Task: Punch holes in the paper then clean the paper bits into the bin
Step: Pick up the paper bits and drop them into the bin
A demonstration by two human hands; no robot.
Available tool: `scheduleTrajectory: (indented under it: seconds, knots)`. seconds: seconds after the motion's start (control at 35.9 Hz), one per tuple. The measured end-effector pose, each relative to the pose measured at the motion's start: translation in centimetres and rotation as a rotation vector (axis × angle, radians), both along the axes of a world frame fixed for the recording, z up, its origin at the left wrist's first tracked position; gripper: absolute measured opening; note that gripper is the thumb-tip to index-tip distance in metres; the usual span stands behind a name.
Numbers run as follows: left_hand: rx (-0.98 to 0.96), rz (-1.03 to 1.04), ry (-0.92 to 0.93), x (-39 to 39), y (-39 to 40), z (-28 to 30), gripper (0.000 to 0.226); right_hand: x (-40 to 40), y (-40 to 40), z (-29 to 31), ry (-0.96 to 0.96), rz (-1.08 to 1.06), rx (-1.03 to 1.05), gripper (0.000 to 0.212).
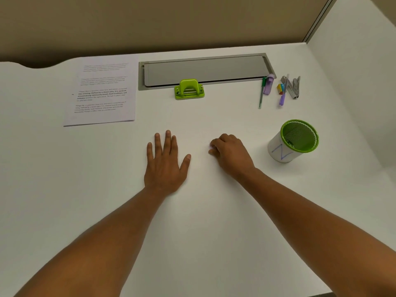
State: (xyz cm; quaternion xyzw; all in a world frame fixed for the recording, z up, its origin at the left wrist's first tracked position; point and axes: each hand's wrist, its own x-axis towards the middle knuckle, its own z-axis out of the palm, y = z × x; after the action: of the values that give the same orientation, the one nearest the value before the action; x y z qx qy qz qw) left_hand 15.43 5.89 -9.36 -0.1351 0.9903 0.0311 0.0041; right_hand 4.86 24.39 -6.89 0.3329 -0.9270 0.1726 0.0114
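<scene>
Both forearms reach in from six o'clock. Flat on the desk [214,211] lies the left hand [166,166], fingers spread, holding nothing. Curled, the right hand [230,154] pinches something tiny and pale, probably paper bits: light, loose, best gathered by fingertips. At three o'clock stands the bin [294,141], upright, mouth up. At eleven o'clock, the paper [102,91], thin and floppy, runs lengthwise toward twelve; hole punch [189,90] at twelve.

An office cubicle: a white worktop [64,168] stood enclosed by beige partition panels [150,22], with a grey cable tray [203,70] set into it and a hole punch [189,89], pens [261,95], stapler [292,86] and printed papers [102,91] laid out.
</scene>
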Motion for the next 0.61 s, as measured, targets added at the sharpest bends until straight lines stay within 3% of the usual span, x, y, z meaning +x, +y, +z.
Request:
scheduleTrajectory:
  seconds: [0.17,0.25,0.33,0.47,0.61]
  knots:
    - [0.049,0.006,0.013,0.0,0.0,0.2,0.082,0.3,-0.4,-0.1,0.054,-0.001,0.040,0.015]
    - [0.053,0.004,0.017,0.1,0.0,0.3,0.082,0.3,-0.7,0.3,-0.066,-0.064,0.050,0.015]
    - [0.044,0.006,0.012,0.1,0.1,0.3,0.083,-0.1,-0.8,1.6,-0.372,-0.285,-0.117,0.014]
    - [0.048,0.004,0.016,0.2,0.1,0.4,0.083,-0.7,0.0,4.8,-1.099,-0.595,-0.673,0.009]
    - [0.046,0.000,0.010,0.2,0.0,0.3,0.083,-1.1,1.4,7.7,-1.454,-0.664,-0.956,0.003]
